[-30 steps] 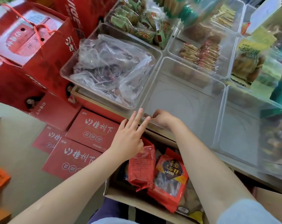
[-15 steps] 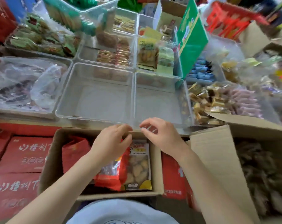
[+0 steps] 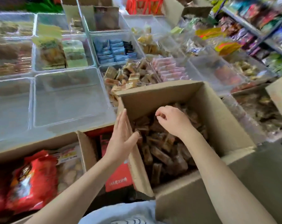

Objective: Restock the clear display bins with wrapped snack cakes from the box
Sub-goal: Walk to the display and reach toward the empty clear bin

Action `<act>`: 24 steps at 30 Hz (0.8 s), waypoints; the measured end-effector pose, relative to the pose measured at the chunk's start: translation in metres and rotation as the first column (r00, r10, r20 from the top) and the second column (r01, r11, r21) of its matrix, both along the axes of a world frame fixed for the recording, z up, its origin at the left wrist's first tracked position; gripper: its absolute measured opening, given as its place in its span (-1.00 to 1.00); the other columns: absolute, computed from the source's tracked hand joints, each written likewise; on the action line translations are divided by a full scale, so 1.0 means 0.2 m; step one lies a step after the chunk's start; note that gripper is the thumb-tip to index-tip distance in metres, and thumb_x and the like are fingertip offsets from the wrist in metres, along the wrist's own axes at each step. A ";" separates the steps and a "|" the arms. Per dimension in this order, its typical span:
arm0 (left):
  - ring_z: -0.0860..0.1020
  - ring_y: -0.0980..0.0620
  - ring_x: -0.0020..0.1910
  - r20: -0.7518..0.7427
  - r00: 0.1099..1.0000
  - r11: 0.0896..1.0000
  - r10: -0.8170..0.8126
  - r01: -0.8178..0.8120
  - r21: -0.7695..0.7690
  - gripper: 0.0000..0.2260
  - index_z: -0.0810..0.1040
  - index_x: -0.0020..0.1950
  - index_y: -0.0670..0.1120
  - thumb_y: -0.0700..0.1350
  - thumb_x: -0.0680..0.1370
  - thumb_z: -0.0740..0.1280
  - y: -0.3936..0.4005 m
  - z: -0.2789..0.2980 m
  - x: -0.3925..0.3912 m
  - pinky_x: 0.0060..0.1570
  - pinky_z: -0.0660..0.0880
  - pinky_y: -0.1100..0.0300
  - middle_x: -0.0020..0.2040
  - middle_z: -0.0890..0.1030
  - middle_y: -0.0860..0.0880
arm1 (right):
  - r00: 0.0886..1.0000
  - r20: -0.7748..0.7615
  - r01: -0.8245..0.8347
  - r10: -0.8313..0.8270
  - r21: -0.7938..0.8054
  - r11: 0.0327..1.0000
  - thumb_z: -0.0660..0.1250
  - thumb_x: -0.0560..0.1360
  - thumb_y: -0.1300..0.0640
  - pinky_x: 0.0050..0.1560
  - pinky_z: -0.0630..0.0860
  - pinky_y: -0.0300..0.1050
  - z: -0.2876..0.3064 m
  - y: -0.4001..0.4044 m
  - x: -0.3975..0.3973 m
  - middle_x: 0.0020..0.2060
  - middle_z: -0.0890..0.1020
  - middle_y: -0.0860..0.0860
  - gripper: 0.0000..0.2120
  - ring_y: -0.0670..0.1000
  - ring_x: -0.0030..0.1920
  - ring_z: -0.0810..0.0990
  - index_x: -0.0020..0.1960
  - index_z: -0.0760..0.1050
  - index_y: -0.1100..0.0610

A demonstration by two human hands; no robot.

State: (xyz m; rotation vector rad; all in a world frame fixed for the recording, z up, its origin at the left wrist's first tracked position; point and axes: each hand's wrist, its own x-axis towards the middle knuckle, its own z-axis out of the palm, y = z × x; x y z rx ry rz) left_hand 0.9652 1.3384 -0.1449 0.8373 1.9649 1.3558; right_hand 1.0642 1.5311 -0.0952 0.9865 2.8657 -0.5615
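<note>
We start from the wrapped snack cakes [image 3: 163, 149]: brown packets heaped in the open cardboard box [image 3: 217, 113] at the near right, and as far as we can see none has left it for the empty bins. Our right hand [image 3: 172, 120] hovers over the heap with its fingers loosely curled; we cannot make out whether it pinches a packet, since the frame is blurred there. Our left hand [image 3: 122, 136] is flat, fingers straight and together, lying against the box's left wall at its rim, holding nothing.

Just left of the box, touching or nearly so, stands an empty clear bin [image 3: 69, 101], and another empty bin [image 3: 9, 107] lies further left. Beyond the box, a bin of mixed brown and pink packets [image 3: 142, 73] is already fairly full. We judge the restocking barely begun: the box looks full, the two near bins are bare, and the whole job of lifting cakes across is still ahead.

Further out, a second carton with red snack bags [image 3: 32, 180] sits at the near left, and shelves of goods [image 3: 256, 25] run along the far right.

Against half a second ago, both our hands have left the near rim of the clear bins and moved right to the cake box, and our view has swung right with them, so the red-bag carton that sat under our hands then now lies off to the left
</note>
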 end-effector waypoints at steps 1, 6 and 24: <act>0.01 0.27 0.59 0.032 0.999 0.999 0.029 -0.030 0.024 -0.28 -0.02 0.62 0.31 -0.09 0.64 0.33 -0.01 -0.03 0.00 0.55 0.20 -0.09 0.62 0.01 0.30 | 0.993 0.111 -0.041 0.042 -0.010 0.999 0.19 0.64 0.11 0.05 0.52 -0.06 -0.04 0.05 0.01 0.12 0.57 -0.01 -0.77 0.06 0.10 0.56 0.22 0.56 0.00; 0.24 -0.03 0.58 0.077 0.995 0.996 0.056 -0.060 0.060 -0.29 0.04 0.56 0.42 -0.09 0.60 0.32 -0.02 -0.05 -0.01 0.39 0.44 -0.05 0.60 0.13 0.30 | 0.807 0.541 -0.113 0.236 -0.250 0.962 0.15 0.61 0.30 0.18 0.52 -0.06 -0.18 0.14 0.05 0.39 0.46 0.10 -0.54 0.13 0.27 0.51 0.47 0.39 0.04; 0.63 0.10 0.14 0.294 0.943 0.982 0.157 -0.182 0.060 -0.58 0.55 0.29 0.10 0.15 0.47 0.47 -0.14 0.27 -0.07 0.18 0.58 0.04 0.14 0.68 0.09 | 0.926 -0.308 -0.209 -0.218 -0.900 0.383 0.37 0.56 0.10 0.10 0.63 0.09 0.12 -0.14 -0.03 0.07 0.69 0.17 -0.68 0.17 0.08 0.68 0.23 0.51 0.26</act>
